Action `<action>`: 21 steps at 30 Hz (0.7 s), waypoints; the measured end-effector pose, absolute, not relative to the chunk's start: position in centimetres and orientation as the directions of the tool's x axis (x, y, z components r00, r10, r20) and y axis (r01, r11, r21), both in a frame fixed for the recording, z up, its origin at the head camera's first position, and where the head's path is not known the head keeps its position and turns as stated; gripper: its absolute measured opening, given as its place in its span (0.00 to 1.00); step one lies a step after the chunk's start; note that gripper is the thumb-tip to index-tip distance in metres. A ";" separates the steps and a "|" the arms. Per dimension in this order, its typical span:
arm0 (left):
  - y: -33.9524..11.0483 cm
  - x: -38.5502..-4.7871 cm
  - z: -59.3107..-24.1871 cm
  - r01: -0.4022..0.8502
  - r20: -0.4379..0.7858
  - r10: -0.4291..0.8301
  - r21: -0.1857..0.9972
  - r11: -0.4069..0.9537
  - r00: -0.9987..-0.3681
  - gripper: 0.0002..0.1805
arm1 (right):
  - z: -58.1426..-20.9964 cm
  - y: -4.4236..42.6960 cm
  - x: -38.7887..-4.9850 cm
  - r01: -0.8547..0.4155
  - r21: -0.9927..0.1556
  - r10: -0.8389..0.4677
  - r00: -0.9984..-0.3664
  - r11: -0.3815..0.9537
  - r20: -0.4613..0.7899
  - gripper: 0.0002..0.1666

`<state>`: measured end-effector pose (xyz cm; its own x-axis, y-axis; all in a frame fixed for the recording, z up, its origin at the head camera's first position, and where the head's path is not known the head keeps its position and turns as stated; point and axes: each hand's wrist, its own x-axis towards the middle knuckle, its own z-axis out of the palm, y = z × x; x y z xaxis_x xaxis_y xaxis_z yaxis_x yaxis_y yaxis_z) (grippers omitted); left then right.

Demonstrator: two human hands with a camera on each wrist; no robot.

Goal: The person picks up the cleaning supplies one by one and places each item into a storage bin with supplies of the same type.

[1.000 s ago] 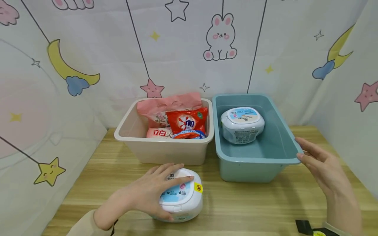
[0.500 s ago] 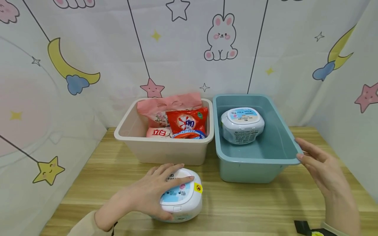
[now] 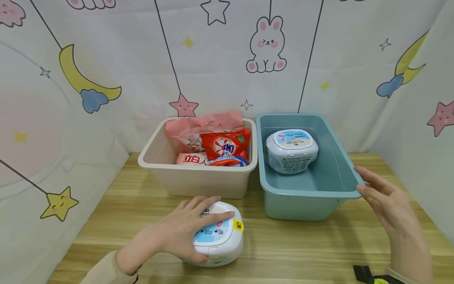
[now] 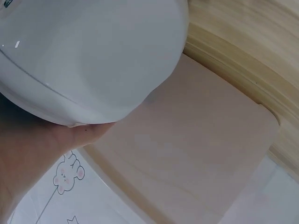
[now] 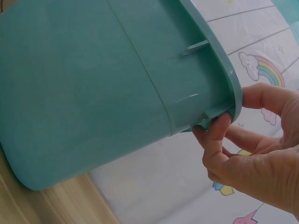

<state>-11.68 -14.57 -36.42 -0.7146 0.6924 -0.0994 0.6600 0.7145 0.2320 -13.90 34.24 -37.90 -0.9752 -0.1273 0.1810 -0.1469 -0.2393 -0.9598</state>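
Note:
In the head view my left hand (image 3: 184,230) lies over a white tub (image 3: 227,236) with a blue and white lid, thumb on its near side and fingers across the top. The tub stands on the table in front of the beige bin. My right hand (image 3: 388,203) pinches the right rim of the teal bin (image 3: 301,205); in the right wrist view the fingers of the right hand (image 5: 261,140) are curled round that rim. A second white tub (image 3: 291,152) sits inside the teal bin, toward its left side.
Left of the teal bin stands the beige bin (image 3: 202,181), holding a pink bag (image 3: 191,136), a red bag (image 3: 225,146) and other packets. Both bins stand at the back of the wooden table (image 3: 301,252), before a patterned cloth (image 3: 220,59).

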 end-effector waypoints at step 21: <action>-14.2 -12.2 -36.4 0.687 -0.092 0.709 0.187 0.702 -0.700 0.52 | -37.8 34.0 -13.7 -0.144 -0.963 -0.104 -0.980 -0.230 0.171 0.30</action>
<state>-12.17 -14.23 -36.42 -0.6996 0.7086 -0.0916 0.6868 0.7023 0.1873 -13.70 33.99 -37.79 -0.9798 -0.1039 0.1710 -0.1437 -0.2298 -0.9626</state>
